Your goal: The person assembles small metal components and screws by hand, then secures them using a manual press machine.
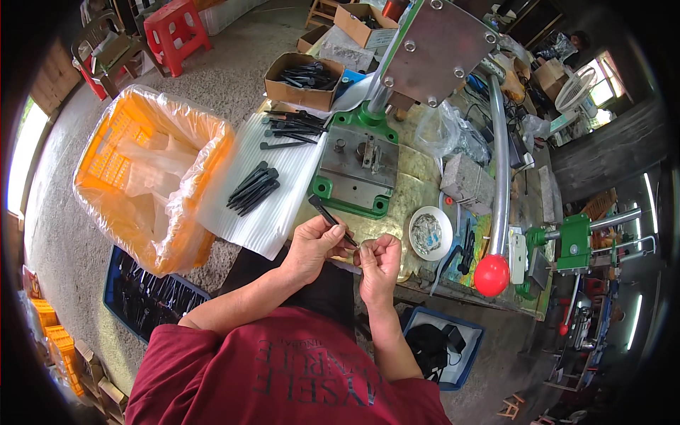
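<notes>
Window (602,92) glare at right; fisheye edges bent, rim black

A slim black piece (324,212) slants in the left hand (312,249), its broader end pointing between ten and eleven o'clock, its narrower end between four and five, by the right hand (380,265).

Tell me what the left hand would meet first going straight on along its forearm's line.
Probably the green metal press base, near its front right corner, beyond the left hand and the slim black bar it holds; height is unclear, so it might pass above.
</notes>
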`<state>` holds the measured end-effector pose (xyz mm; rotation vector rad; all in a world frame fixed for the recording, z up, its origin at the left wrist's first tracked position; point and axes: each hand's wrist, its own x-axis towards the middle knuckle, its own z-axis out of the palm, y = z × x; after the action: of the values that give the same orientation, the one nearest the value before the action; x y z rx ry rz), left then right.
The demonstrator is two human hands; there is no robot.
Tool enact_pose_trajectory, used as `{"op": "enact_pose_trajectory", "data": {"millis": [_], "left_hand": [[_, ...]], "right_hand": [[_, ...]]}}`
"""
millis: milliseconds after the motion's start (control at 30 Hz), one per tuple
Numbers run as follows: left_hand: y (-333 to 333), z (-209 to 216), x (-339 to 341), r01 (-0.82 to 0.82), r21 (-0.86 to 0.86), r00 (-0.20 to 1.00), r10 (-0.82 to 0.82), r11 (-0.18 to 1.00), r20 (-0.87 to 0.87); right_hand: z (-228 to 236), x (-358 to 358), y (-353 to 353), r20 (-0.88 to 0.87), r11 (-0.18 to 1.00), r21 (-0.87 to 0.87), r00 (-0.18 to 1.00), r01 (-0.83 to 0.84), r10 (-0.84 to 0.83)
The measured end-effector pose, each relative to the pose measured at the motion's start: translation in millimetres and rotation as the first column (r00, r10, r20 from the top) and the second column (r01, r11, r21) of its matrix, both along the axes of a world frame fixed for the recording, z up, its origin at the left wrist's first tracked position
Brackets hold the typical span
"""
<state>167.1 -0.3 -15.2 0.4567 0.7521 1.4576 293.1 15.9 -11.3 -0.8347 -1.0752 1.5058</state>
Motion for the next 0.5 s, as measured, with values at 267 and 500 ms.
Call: {"op": "enact_pose_trajectory", "data": {"millis": [267, 500], "left_hand": [[4.5, 4.2, 1.0, -0.03, 0.044, 0.999, 0.032, 0.999, -0.038], [12.4, 5.8, -6.3, -0.069, 0.049, 0.992, 0.073, 0.996, -0.099]], "right_hand": [[-2.2, -5.6, 4.8, -0.025, 0.998, 0.02, 0.998, 0.064, -0.063], [0.6, -14.4, 6.5, -0.022, 0.996, -0.002, 0.996, 0.087, -0.087]]}}
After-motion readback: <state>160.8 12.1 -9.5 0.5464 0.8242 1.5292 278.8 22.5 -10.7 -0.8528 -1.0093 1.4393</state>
